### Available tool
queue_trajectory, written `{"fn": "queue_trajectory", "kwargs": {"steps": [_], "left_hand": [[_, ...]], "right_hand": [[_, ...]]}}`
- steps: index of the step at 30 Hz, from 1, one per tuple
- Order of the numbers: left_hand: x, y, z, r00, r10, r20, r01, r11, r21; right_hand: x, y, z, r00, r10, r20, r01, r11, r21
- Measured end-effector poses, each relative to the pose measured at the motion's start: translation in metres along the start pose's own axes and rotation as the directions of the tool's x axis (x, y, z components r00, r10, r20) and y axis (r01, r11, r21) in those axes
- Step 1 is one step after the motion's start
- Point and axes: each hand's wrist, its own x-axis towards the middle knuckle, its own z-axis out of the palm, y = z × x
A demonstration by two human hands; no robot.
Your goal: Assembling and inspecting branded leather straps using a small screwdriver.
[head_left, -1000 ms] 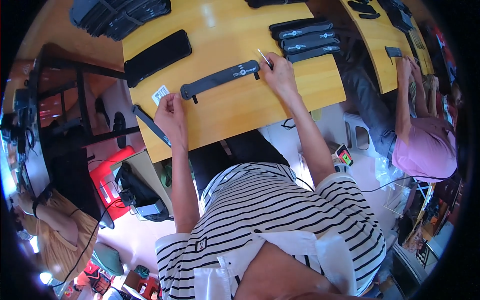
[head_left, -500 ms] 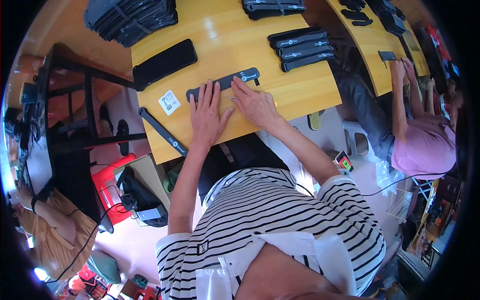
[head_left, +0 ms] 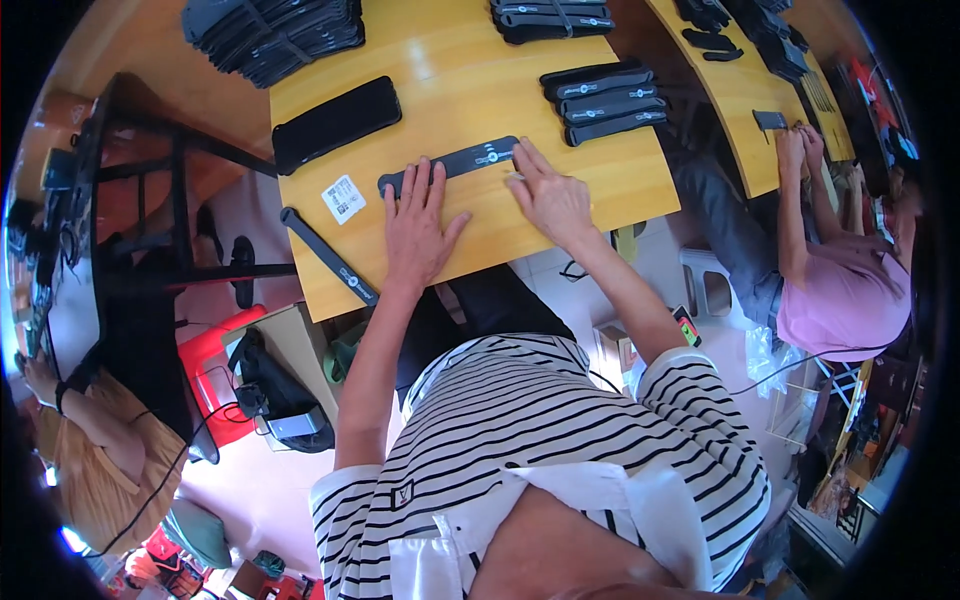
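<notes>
On the bench [head_left: 455,100], the strap [head_left: 465,161] is laid parallel to the near edge, printed end toward the right edge, partly under the outspread left hand [head_left: 415,235]. The right hand [head_left: 556,206], grip unclear, has been shifted to that end.

- The strap [head_left: 462,163] is laid on the table [head_left: 470,95], its left part covered by the left hand [head_left: 415,235].
- Its right end is touched by the right hand [head_left: 553,205].
- A label [head_left: 343,199] is placed between a black pad [head_left: 337,122] and a second strap [head_left: 328,255].
</notes>
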Motion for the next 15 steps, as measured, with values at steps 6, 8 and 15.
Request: {"fn": "queue_trajectory", "kwargs": {"steps": [6, 8, 15], "left_hand": [[-0.005, 0.002, -0.003, 0.999, 0.003, -0.053, -0.006, 0.998, -0.056], [-0.009, 0.001, -0.008, 0.997, -0.028, -0.078, 0.02, 0.994, -0.108], [-0.068, -0.013, -0.052, 0.853, -0.387, -0.351, 0.267, 0.9, -0.344]], "right_hand": [[-0.001, 0.011, 0.0, 1.0, -0.02, -0.023, 0.024, 0.983, 0.185], [-0.002, 0.014, 0.002, 0.996, -0.023, -0.089, 0.043, 0.972, 0.229], [-0.033, -0.003, -0.015, 0.98, 0.091, -0.179, -0.009, 0.912, 0.41]]}}
